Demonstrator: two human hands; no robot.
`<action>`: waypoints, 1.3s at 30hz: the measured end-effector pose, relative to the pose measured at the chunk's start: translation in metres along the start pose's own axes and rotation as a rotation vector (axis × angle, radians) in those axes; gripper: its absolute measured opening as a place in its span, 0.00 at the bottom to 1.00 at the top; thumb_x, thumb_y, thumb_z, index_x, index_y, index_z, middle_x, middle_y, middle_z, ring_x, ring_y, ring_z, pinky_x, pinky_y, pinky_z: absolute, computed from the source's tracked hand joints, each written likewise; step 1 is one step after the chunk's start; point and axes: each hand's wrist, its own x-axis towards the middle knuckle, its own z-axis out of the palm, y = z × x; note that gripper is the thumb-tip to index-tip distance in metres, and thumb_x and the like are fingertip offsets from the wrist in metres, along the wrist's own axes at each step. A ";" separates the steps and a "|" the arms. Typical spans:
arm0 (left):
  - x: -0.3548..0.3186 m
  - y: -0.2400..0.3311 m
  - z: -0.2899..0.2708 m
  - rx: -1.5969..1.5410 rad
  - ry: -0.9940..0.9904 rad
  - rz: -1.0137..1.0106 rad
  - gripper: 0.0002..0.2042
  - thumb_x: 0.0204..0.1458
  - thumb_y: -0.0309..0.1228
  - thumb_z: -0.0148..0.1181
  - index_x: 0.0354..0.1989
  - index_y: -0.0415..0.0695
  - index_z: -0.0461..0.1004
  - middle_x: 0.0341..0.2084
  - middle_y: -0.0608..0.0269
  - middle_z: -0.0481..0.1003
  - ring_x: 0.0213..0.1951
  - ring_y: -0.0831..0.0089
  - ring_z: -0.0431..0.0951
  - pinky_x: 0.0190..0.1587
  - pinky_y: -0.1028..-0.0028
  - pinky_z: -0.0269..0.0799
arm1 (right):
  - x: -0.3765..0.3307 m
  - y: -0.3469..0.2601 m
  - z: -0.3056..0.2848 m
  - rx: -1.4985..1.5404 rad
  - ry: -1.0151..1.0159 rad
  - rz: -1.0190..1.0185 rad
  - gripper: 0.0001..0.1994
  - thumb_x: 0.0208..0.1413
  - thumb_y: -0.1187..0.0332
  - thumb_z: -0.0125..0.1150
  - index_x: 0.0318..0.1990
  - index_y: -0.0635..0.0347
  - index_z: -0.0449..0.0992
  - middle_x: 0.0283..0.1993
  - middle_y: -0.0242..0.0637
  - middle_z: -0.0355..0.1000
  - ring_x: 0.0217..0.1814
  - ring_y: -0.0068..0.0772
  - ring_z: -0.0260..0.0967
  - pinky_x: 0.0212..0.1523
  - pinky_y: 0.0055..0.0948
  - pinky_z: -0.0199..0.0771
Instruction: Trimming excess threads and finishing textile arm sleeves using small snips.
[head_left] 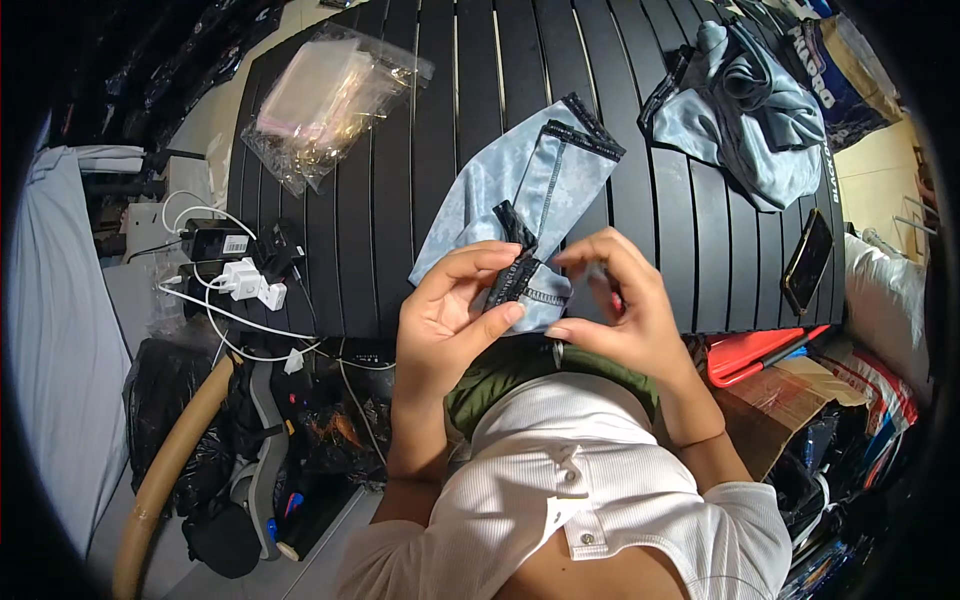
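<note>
A light-blue patterned fabric sleeve (pixel 490 190) with black elastic trim lies at the near middle of the table, its near end bunched up. My left hand (pixel 450 310) pinches the black stitched band at that end between thumb and fingers. Close by on the right, my right hand (pixel 630 310) is curled beside the fabric edge. A bit of red shows inside its fingers and a small shiny piece lies by the thumb tip; what it holds is mostly hidden.
More light-blue fabric (pixel 740 120) is heaped at the far right of the slatted black table (pixel 480 60). A phone (pixel 808 262) lies near the right edge. Clear plastic bags (pixel 320 100) sit far left. White cables and chargers (pixel 245 280) cross the left edge. Below right stands a cardboard box (pixel 790 400).
</note>
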 end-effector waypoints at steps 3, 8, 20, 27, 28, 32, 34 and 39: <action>-0.002 -0.004 0.000 0.041 0.048 0.060 0.18 0.41 0.11 0.55 0.43 0.34 0.65 0.42 0.57 0.66 0.45 0.73 0.68 0.49 0.78 0.65 | -0.003 -0.003 0.004 -0.120 0.008 0.044 0.12 0.35 0.78 0.64 0.30 0.66 0.69 0.29 0.34 0.66 0.26 0.22 0.60 0.26 0.18 0.59; -0.013 -0.006 -0.016 -0.285 0.152 -0.288 0.08 0.51 0.24 0.51 0.39 0.37 0.66 0.36 0.63 0.66 0.37 0.79 0.69 0.36 0.79 0.71 | -0.003 -0.001 0.005 -0.167 0.083 -0.109 0.12 0.35 0.80 0.62 0.30 0.66 0.69 0.28 0.35 0.66 0.24 0.23 0.60 0.24 0.19 0.59; -0.018 -0.009 -0.017 -0.149 0.162 -0.313 0.07 0.51 0.24 0.54 0.35 0.33 0.72 0.26 0.66 0.74 0.26 0.83 0.72 0.30 0.84 0.69 | -0.002 -0.007 0.004 -0.168 -0.018 -0.112 0.11 0.42 0.74 0.56 0.37 0.66 0.71 0.29 0.37 0.66 0.27 0.24 0.64 0.26 0.21 0.62; -0.012 0.006 -0.001 -0.085 0.285 -0.210 0.10 0.45 0.16 0.55 0.38 0.30 0.71 0.30 0.58 0.75 0.32 0.80 0.74 0.36 0.84 0.69 | -0.007 0.005 0.002 -0.050 0.156 0.232 0.11 0.52 0.74 0.51 0.43 0.67 0.63 0.30 0.29 0.61 0.28 0.15 0.55 0.30 0.15 0.58; -0.013 0.007 0.000 -0.084 0.285 -0.210 0.10 0.45 0.16 0.55 0.38 0.30 0.71 0.30 0.58 0.75 0.32 0.80 0.74 0.36 0.84 0.69 | -0.008 0.007 0.002 -0.049 0.155 0.232 0.11 0.52 0.74 0.51 0.43 0.67 0.63 0.30 0.29 0.61 0.28 0.15 0.55 0.30 0.15 0.58; -0.011 0.008 0.007 -0.030 0.276 -0.205 0.13 0.46 0.16 0.55 0.41 0.29 0.69 0.32 0.57 0.75 0.33 0.80 0.74 0.38 0.84 0.68 | -0.013 0.008 0.001 -0.113 0.192 0.115 0.17 0.50 0.76 0.53 0.48 0.67 0.61 0.32 0.29 0.61 0.28 0.17 0.56 0.31 0.15 0.58; -0.011 0.010 0.009 -0.024 0.286 -0.208 0.13 0.46 0.16 0.55 0.42 0.28 0.69 0.33 0.57 0.75 0.34 0.80 0.74 0.38 0.84 0.68 | -0.014 -0.002 0.001 -0.027 0.201 0.124 0.19 0.49 0.75 0.54 0.50 0.67 0.62 0.32 0.30 0.62 0.28 0.17 0.56 0.31 0.15 0.58; -0.011 0.015 0.015 -0.021 0.238 -0.210 0.14 0.47 0.15 0.53 0.44 0.28 0.67 0.35 0.56 0.74 0.36 0.80 0.73 0.38 0.84 0.68 | -0.015 -0.018 0.002 -0.191 0.013 -0.021 0.19 0.41 0.72 0.63 0.42 0.67 0.66 0.26 0.33 0.64 0.22 0.17 0.58 0.22 0.15 0.57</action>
